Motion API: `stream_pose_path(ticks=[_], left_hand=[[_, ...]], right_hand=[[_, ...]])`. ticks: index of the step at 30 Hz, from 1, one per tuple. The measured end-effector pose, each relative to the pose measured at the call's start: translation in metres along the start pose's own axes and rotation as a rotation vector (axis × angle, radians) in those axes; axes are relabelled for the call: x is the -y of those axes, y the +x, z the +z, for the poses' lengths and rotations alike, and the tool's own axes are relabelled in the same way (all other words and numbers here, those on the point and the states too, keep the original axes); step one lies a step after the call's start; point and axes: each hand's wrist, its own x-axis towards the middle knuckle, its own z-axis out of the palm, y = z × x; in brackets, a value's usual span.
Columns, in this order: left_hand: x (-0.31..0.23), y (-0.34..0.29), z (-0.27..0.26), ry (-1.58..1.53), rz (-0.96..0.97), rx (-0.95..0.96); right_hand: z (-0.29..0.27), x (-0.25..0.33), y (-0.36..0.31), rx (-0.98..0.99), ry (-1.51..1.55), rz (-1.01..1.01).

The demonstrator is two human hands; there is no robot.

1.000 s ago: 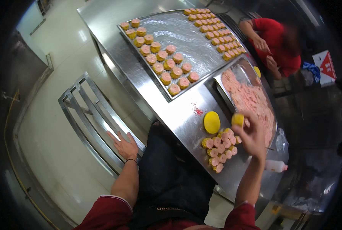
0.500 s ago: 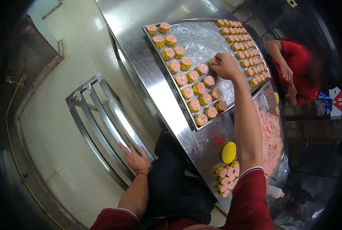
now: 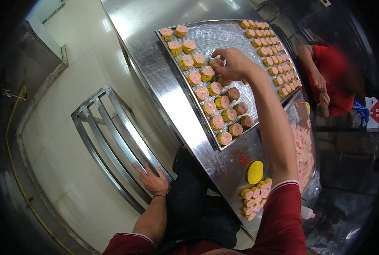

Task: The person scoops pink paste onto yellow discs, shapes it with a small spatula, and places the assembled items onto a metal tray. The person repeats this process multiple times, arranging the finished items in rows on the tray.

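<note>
Right hand (image 3: 235,65), shifted leftward over the rectangular silver-metal tray (image 3: 217,38).
Grip grasps 1 pink-topped, yellow-wrapped dumpling (image 3: 216,63); left hand (image 3: 154,182), released, rests on a slatted silver-metal frame (image 3: 132,140).

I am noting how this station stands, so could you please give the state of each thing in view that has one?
Right hand: fingers around a dumpling at the tray.
Left hand: resting on the metal frame, fingers spread.
Tray: partly filled, dumplings in two groups.
Dumpling cluster: bunched together on the table.
Yellow disc: lying on the table.
Pan: holding pink filling, partly hidden.
White bottle: partly hidden; whether upright, cannot tell.
</note>
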Motion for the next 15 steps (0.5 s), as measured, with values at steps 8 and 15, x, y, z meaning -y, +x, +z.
stream_pose_path(ticks=[8,15], left_hand=[[0.004,-0.001,0.005,0.048,0.044,-0.051],[0.004,0.000,0.005,0.039,0.015,-0.018]], right_hand=[[0.009,-0.002,0.003,-0.084,-0.062,-0.119],[0.011,-0.004,-0.002,-0.071,-0.009,-0.122]])
